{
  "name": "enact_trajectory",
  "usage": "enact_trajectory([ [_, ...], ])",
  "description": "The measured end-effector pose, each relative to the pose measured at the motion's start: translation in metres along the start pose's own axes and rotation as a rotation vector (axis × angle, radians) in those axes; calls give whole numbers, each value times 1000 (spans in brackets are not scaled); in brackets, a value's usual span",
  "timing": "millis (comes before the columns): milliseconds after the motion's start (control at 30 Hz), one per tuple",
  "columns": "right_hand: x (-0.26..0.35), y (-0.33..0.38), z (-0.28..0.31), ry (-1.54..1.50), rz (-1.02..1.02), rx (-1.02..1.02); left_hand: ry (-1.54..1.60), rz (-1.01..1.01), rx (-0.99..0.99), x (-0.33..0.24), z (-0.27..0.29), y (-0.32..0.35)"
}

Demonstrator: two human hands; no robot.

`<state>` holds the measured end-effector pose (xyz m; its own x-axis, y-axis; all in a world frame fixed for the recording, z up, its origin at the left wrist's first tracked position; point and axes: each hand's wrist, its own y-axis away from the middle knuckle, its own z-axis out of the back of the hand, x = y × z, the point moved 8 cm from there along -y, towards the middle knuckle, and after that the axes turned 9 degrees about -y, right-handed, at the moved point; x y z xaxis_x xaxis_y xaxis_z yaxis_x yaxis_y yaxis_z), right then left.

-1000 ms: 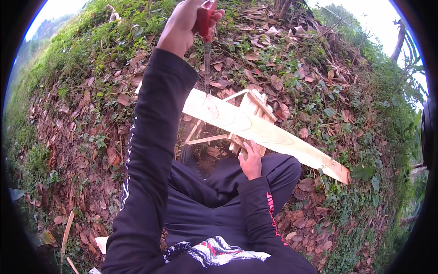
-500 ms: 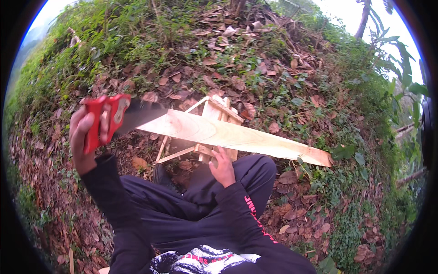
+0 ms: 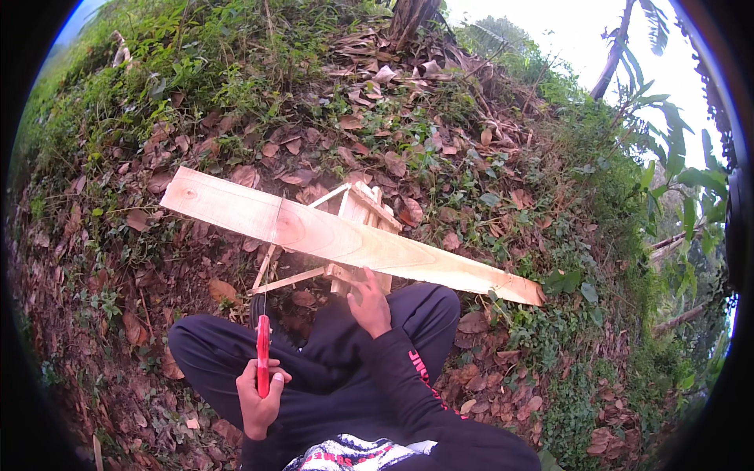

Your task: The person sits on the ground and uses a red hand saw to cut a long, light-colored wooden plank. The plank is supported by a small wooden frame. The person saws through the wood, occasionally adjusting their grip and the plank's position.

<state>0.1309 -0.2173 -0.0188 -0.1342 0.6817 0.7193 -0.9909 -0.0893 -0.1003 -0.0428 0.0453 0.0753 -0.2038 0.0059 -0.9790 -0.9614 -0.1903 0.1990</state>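
My left hand (image 3: 259,396) is closed around the red handle of a hand saw (image 3: 262,363), low down by my lap. The thin blade shows edge-on and runs up toward a long pale wooden plank (image 3: 330,235). A dark line crosses the plank left of its middle, above the blade. The plank lies slanted across a small wooden stool (image 3: 363,202). My right hand (image 3: 369,297) rests with fingers spread on the plank's near edge, by the stool. My dark-trousered legs are folded under both hands.
The ground is a slope covered with dry brown leaves (image 3: 377,102), grass and low weeds. A tree trunk (image 3: 408,16) stands at the top, and leafy plants (image 3: 675,180) grow on the right.
My left hand with the saw has come down from high above the plank, past its left end, to my lap. The right hand has stayed on the plank.
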Motion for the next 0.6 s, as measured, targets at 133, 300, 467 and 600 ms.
enact_trajectory([
  [133, 1, -3, 3, -10, 28, -6, 209, 16, 186, 1, -8, -3],
  [300, 6, -4, 9, -73, 8, -43, 205, 131, 279, -2, -2, -12],
  [467, -3, -5, 9, -240, -51, -64, 238, 147, 292, 19, -27, -9],
  [600, -2, -4, 9, -146, 33, -72, 225, 167, 257, 29, -40, -8],
])
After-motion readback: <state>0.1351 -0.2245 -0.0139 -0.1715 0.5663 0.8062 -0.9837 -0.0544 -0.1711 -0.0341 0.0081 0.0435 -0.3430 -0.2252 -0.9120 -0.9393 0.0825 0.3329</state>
